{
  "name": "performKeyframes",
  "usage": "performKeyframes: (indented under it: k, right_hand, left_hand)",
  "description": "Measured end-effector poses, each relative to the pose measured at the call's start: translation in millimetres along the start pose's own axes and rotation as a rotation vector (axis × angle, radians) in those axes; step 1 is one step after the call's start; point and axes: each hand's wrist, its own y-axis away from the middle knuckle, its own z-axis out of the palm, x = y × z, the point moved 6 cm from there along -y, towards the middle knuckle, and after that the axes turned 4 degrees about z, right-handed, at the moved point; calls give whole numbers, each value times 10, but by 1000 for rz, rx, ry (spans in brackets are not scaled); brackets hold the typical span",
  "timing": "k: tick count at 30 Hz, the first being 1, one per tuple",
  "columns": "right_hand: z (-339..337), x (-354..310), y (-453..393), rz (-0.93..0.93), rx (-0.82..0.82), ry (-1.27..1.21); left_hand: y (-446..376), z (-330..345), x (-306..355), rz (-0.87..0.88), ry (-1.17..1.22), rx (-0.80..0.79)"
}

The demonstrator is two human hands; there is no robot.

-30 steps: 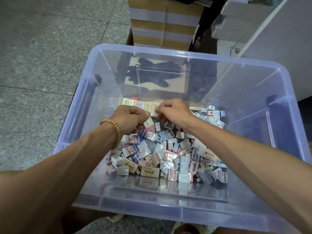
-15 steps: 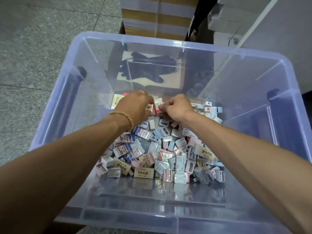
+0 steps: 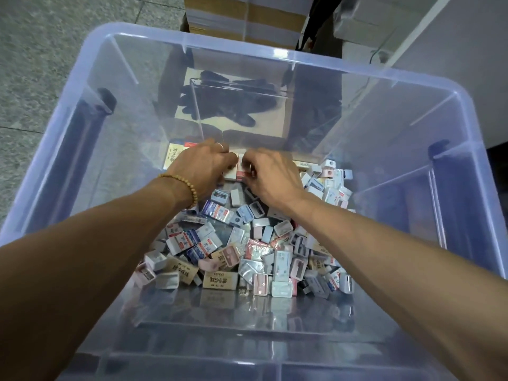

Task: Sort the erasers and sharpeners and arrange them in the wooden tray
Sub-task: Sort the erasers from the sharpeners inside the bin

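Both hands work at a row of boxed erasers along the far wall of a clear plastic tub.

The large translucent bluish plastic tub (image 3: 277,55) holds a loose heap of small boxed erasers and pastel plastic sharpeners (image 3: 247,243) spread over its middle and right floor, lying at every angle. Against the far wall a short row of upright rectangular eraser boxes (image 3: 176,156) stands side by side, the row running left to right. The left hand (image 3: 202,167), a wooden bead bracelet (image 3: 182,187) at its wrist, curls its fingers over the row. The right hand (image 3: 270,178), just beside it, pinches a pink-and-white eraser box (image 3: 240,169) standing in that row. Black gloves (image 3: 233,105) on pale card show through the far wall.
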Motion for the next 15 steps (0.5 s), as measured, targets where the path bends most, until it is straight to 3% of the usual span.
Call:
performKeyframes:
  k: [5,9,11,15]
  right_hand:
    - [-172,158,154,23,-46,15]
    - [-233,491,374,43,-340,219]
    - [-232,556,463,28,-480,337]
    - [-240,568,473,32,-584,349]
  left_hand:
    - [-15,-47,66,-72,-10,5]
    - [-73,-147,359,-3,142,19]
    - [-93,-82,547,27,246,-107]
    - [18,199,835,135,253,-352]
